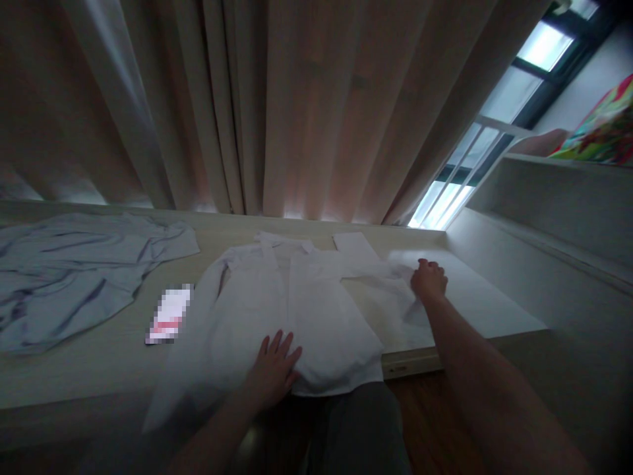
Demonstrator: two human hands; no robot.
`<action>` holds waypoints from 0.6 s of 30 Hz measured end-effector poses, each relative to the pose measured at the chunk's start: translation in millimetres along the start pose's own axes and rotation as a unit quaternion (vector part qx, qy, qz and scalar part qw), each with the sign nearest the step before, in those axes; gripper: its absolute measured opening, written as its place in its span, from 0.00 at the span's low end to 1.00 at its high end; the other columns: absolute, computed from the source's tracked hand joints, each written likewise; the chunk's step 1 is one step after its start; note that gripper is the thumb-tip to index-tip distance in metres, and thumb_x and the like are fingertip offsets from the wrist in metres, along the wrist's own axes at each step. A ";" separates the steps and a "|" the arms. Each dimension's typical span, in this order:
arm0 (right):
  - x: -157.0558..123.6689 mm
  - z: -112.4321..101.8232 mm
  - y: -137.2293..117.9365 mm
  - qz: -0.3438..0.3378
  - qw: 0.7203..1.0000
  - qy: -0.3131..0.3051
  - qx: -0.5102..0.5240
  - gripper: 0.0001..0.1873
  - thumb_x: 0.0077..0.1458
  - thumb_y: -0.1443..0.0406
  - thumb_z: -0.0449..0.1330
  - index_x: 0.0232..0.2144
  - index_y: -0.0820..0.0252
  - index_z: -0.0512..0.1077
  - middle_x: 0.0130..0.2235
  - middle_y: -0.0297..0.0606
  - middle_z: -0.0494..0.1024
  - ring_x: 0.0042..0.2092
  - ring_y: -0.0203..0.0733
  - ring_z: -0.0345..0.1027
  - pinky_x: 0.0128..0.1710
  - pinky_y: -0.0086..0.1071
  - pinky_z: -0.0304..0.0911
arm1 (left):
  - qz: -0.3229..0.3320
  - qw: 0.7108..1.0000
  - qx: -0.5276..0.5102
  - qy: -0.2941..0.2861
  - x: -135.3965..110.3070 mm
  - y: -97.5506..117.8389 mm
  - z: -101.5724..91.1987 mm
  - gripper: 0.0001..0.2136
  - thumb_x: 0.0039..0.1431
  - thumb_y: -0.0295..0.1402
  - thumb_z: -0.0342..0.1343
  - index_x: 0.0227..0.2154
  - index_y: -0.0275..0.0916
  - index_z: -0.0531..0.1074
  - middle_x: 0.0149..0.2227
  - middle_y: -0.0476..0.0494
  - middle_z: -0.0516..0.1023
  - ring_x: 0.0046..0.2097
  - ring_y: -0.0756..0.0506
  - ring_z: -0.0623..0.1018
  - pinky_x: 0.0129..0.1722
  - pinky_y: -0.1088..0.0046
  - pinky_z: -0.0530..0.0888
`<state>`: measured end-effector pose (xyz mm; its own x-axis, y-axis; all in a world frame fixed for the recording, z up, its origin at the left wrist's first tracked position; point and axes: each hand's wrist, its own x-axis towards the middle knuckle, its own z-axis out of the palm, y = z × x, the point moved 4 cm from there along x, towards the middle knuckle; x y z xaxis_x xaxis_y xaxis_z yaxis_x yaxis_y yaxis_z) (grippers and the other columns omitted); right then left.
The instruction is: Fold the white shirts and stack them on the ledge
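A grey garment [74,270] lies at the bench's [99,359] left end. Your left hand [274,369] presses flat, fingers released, on the white shirt [297,310] at the front edge. Your right hand [429,280] is clenched on its sleeve.

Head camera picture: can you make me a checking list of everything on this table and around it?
Surface: pale wooden table, dim light.
Job's things: white shirt spread flat, hem over the near edge.
Clutter: blue garment crumpled at left; small blurred card beside the shirt.
Grips: left hand flat on the shirt's hem; right hand closed on its sleeve.
Cables: nothing seen.
Surroundings: curtains behind, window and shelf at right.
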<state>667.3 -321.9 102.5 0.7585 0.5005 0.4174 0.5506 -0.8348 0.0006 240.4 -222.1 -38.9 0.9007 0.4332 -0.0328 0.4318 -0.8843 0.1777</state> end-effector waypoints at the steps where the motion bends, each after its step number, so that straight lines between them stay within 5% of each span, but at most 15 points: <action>1: 2.7 -1.7 -0.3 -0.007 1.000 0.019 -0.002 0.21 0.55 0.67 0.44 0.51 0.66 0.61 0.48 0.57 0.64 0.50 0.58 0.57 0.42 0.47 0.55 | -0.002 1.000 -0.002 -0.002 0.0 0.1 0.1 0.24 0.55 0.44 0.45 0.56 0.49 0.56 0.63 0.42 0.47 0.62 0.34 0.45 0.57 0.46 0.43; 5: -23.5 23.9 -37.3 -0.124 0.991 -0.039 0.014 0.20 0.54 0.65 0.48 0.50 0.63 0.63 0.49 0.52 0.65 0.51 0.55 0.56 0.45 0.45 0.55 | -0.003 1.000 -0.004 -0.007 -0.7 1.5 -2.1 0.25 0.55 0.45 0.46 0.56 0.49 0.54 0.63 0.43 0.46 0.63 0.35 0.44 0.57 0.47 0.43; 10: -95.5 60.1 -130.2 -0.290 0.945 -0.130 0.075 0.22 0.55 0.64 0.49 0.52 0.63 0.61 0.56 0.48 0.60 0.56 0.48 0.51 0.53 0.40 0.49 | 0.002 1.000 -0.014 -0.013 -3.4 3.1 -11.0 0.24 0.56 0.47 0.43 0.56 0.49 0.56 0.62 0.42 0.49 0.62 0.36 0.47 0.57 0.48 0.46; 14: -147.9 58.1 -208.2 -0.398 0.898 -0.125 0.139 0.24 0.56 0.61 0.48 0.53 0.64 0.60 0.59 0.49 0.54 0.60 0.48 0.43 0.57 0.41 0.42 | 0.007 0.999 -0.023 0.022 -7.8 -3.6 -25.0 0.23 0.58 0.45 0.42 0.54 0.45 0.58 0.60 0.41 0.55 0.61 0.38 0.51 0.58 0.55 0.49; 18: -188.3 49.9 -265.7 -0.459 0.859 -0.144 0.173 0.25 0.56 0.59 0.48 0.55 0.61 0.58 0.61 0.46 0.50 0.62 0.48 0.39 0.57 0.43 0.41 | -0.060 0.995 -0.006 0.080 -17.5 -35.1 -42.9 0.21 0.59 0.43 0.39 0.54 0.42 0.59 0.59 0.40 0.57 0.62 0.39 0.49 0.58 0.56 0.49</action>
<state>395.6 -182.9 -21.6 -0.0245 0.9893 0.1439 0.9960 0.0365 -0.0814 207.4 -191.2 -2.4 0.8232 0.5583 0.1033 0.5340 -0.8232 0.1928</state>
